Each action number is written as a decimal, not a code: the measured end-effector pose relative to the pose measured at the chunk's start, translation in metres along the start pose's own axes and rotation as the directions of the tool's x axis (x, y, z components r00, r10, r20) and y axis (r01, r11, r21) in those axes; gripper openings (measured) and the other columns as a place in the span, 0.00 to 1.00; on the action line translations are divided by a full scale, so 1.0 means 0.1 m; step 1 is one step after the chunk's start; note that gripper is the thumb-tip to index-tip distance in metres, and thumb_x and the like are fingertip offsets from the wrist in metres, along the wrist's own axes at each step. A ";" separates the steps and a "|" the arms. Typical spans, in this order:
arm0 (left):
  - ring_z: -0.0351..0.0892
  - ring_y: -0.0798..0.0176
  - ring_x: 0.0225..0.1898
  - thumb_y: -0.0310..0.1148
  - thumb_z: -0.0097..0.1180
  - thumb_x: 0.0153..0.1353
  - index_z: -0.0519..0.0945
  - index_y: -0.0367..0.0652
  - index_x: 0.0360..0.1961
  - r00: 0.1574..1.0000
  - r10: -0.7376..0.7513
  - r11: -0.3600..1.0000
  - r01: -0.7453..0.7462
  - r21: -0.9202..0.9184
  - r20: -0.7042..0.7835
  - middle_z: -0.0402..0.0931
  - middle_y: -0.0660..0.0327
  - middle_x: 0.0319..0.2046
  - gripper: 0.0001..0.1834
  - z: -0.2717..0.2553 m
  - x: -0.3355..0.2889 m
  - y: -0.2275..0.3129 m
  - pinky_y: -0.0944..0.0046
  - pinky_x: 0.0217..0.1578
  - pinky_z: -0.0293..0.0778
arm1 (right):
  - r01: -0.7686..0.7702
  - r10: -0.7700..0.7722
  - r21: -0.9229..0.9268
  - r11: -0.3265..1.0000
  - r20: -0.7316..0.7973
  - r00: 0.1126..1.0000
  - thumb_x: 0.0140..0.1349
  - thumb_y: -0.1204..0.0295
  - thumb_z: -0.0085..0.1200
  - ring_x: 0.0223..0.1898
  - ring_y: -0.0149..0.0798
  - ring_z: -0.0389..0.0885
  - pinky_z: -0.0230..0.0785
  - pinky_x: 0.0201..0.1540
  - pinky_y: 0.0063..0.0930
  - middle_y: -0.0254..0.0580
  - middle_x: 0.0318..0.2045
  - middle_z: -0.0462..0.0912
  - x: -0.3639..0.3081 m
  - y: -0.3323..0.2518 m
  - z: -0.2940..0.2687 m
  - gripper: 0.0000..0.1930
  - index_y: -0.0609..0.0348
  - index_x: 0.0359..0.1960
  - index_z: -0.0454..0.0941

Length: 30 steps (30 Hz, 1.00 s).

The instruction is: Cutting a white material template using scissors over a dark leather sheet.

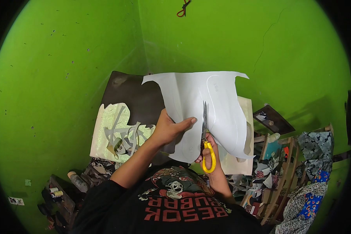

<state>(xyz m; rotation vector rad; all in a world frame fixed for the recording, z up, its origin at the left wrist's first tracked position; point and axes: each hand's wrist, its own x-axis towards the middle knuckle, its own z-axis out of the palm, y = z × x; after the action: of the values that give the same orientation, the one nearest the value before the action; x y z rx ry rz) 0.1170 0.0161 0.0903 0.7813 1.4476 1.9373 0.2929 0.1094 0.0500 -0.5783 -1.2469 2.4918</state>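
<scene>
A large white sheet [226,97] with curved, shoe-sole-like outlines drawn on it is held up in front of me. My left hand [171,126] grips its left part, with the thumb lying on top and the fingers hidden beneath. In my right hand [212,150] is a pair of scissors [208,154] with yellow handles. Their blades point away from me and lie in a cut that runs up from the sheet's near edge. The sheet's lower right part curls beside the blades.
Behind the sheet lies a dark brown sheet [134,95] on a pale board, with grey offcut strips [123,136] at its left. Wooden racks [280,187] with fabric scraps stand at the right. Thread spools [56,193] sit at the lower left. Green walls [85,39] meet in a corner ahead.
</scene>
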 end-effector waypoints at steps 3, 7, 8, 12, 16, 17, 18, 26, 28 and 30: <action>0.77 0.73 0.35 0.27 0.68 0.57 0.80 0.35 0.42 1.000 -0.008 0.999 0.008 -0.035 -0.004 0.81 0.63 0.34 0.14 0.00 0.00 -0.02 0.68 0.38 0.75 | 0.003 -0.002 -0.026 1.000 0.031 1.000 0.52 0.55 0.70 0.15 0.20 0.66 0.61 0.19 0.14 0.27 0.25 0.74 0.01 -0.01 0.02 0.34 0.56 0.52 0.63; 0.79 0.71 0.36 0.27 0.69 0.57 0.80 0.34 0.44 0.999 -0.039 0.999 0.039 -0.027 -0.014 0.82 0.62 0.36 0.16 0.05 0.00 0.02 0.67 0.40 0.76 | 0.046 -0.046 -0.019 0.999 0.026 0.999 0.52 0.46 0.69 0.15 0.19 0.66 0.60 0.18 0.13 0.26 0.26 0.73 -0.02 0.06 0.00 0.38 0.57 0.53 0.64; 0.79 0.71 0.36 0.27 0.69 0.57 0.80 0.34 0.44 0.999 -0.038 0.999 0.037 -0.029 -0.015 0.82 0.62 0.36 0.16 0.05 0.00 0.02 0.67 0.40 0.76 | 0.064 -0.063 -0.015 0.998 0.014 0.998 0.51 0.43 0.68 0.16 0.19 0.66 0.60 0.18 0.12 0.26 0.27 0.73 -0.02 0.07 -0.01 0.39 0.57 0.53 0.64; 0.79 0.71 0.36 0.27 0.69 0.56 0.80 0.34 0.45 0.999 -0.051 0.998 0.050 -0.034 -0.019 0.82 0.62 0.36 0.16 0.06 -0.02 -0.02 0.67 0.41 0.77 | 0.111 -0.111 -0.055 0.992 0.010 0.994 0.52 0.43 0.67 0.17 0.18 0.68 0.60 0.18 0.11 0.26 0.28 0.74 0.00 0.10 0.02 0.39 0.58 0.53 0.65; 0.79 0.71 0.36 0.28 0.69 0.56 0.80 0.34 0.45 0.997 -0.075 0.994 0.073 -0.082 -0.017 0.82 0.62 0.36 0.17 0.06 -0.03 -0.03 0.67 0.40 0.76 | 0.149 -0.152 -0.073 0.986 -0.027 0.988 0.51 0.45 0.69 0.22 0.19 0.72 0.64 0.21 0.12 0.27 0.31 0.76 0.02 0.11 0.02 0.36 0.58 0.51 0.67; 0.79 0.71 0.36 0.28 0.69 0.56 0.80 0.34 0.45 0.997 -0.074 0.994 0.072 -0.083 -0.019 0.82 0.62 0.36 0.17 0.07 -0.03 -0.03 0.67 0.40 0.76 | 0.128 -0.131 -0.074 0.989 -0.037 0.991 0.51 0.47 0.69 0.26 0.20 0.75 0.68 0.26 0.13 0.28 0.34 0.77 0.02 0.10 0.02 0.36 0.58 0.51 0.68; 0.79 0.71 0.36 0.28 0.69 0.57 0.80 0.34 0.45 0.998 -0.065 0.996 0.064 -0.070 -0.020 0.82 0.62 0.36 0.16 0.07 -0.03 -0.02 0.67 0.40 0.76 | 0.127 -0.130 -0.074 0.989 -0.035 0.991 0.51 0.47 0.69 0.26 0.20 0.75 0.68 0.26 0.13 0.28 0.34 0.77 0.02 0.09 0.05 0.36 0.58 0.51 0.68; 0.78 0.72 0.36 0.29 0.69 0.57 0.80 0.34 0.44 0.999 -0.048 0.998 0.049 -0.038 0.012 0.81 0.63 0.35 0.16 0.07 -0.05 -0.06 0.68 0.40 0.76 | 0.229 -0.231 -0.093 0.969 -0.010 0.973 0.47 0.38 0.69 0.44 0.26 0.75 0.67 0.49 0.21 0.33 0.43 0.77 0.01 0.08 0.13 0.42 0.59 0.52 0.69; 0.78 0.71 0.36 0.29 0.69 0.57 0.79 0.34 0.44 0.998 -0.060 0.997 0.061 -0.040 0.007 0.81 0.63 0.35 0.16 0.08 -0.07 -0.05 0.68 0.40 0.76 | 0.243 -0.245 -0.117 0.963 -0.010 0.969 0.47 0.36 0.68 0.44 0.26 0.74 0.66 0.49 0.20 0.32 0.43 0.77 0.02 0.08 0.12 0.43 0.59 0.51 0.69; 0.78 0.71 0.36 0.29 0.69 0.57 0.79 0.34 0.45 0.998 -0.063 0.997 0.063 -0.055 0.002 0.81 0.62 0.36 0.17 0.09 -0.07 -0.06 0.68 0.40 0.76 | 0.255 -0.259 -0.140 0.957 -0.009 0.966 0.47 0.35 0.67 0.44 0.25 0.74 0.65 0.49 0.20 0.31 0.42 0.76 0.03 0.10 0.11 0.44 0.59 0.51 0.69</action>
<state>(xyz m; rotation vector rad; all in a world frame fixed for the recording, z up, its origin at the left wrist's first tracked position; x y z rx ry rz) 0.1287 0.0177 0.0862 0.7030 1.3965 1.9211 0.2843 0.0973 0.0469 -0.4480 -1.3953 2.1908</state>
